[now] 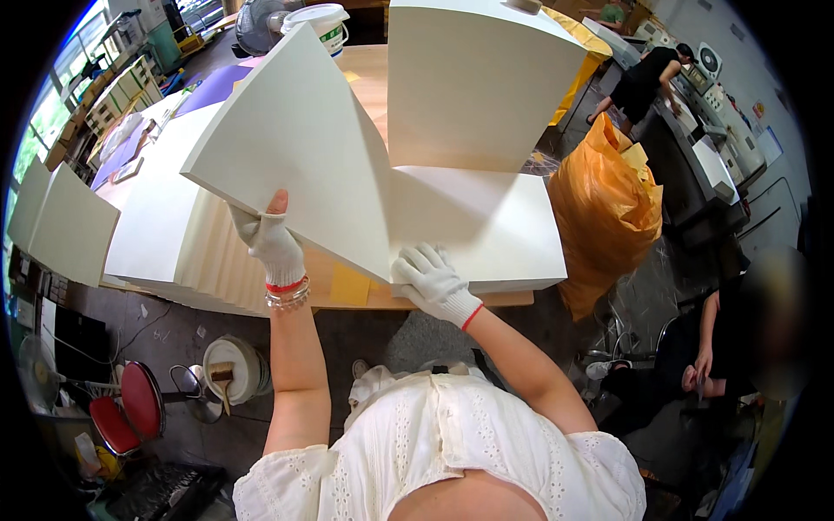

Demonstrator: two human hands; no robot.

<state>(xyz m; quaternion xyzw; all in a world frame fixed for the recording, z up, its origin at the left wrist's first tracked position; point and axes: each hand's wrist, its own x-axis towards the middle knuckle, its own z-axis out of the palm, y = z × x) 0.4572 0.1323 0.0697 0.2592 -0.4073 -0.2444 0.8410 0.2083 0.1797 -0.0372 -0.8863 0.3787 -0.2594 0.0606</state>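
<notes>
The left hand (271, 245), in a white knit glove with a red cuff and a beaded bracelet at the wrist, is closed on the lower edge of a large cream-coloured stiff board sheet (300, 148), bare thumb tip showing against its face, holding it tilted up off the table. The right hand (432, 280), gloved the same way, lies with its fingers spread and pressed on the near corner of a flat stack of cream board sheets (486, 230), clamped on nothing. The lifted sheet overlaps the left part of this stack, and behind the stack a second, taller block of cream sheets (473, 78) stands at the far side. All of this rests on a pale wooden worktable (369, 74), whose near edge shows under the hands beside a yellow paper patch (350, 285). To the left, a fanned row of cream sheets (213, 256) and more loose sheets (74, 230) spread along the table. A white plastic bucket (323, 23) sits at the far end. A bulging orange plastic sack (604, 213) stands on the floor to the right. Below the table's left side, a white tub with a brush (230, 372) and a red stool (130, 412) stand on grey concrete. A person in black (647, 82) bends at a machine in the back right, and another person in dark clothes (699, 360) sits at the right.
</notes>
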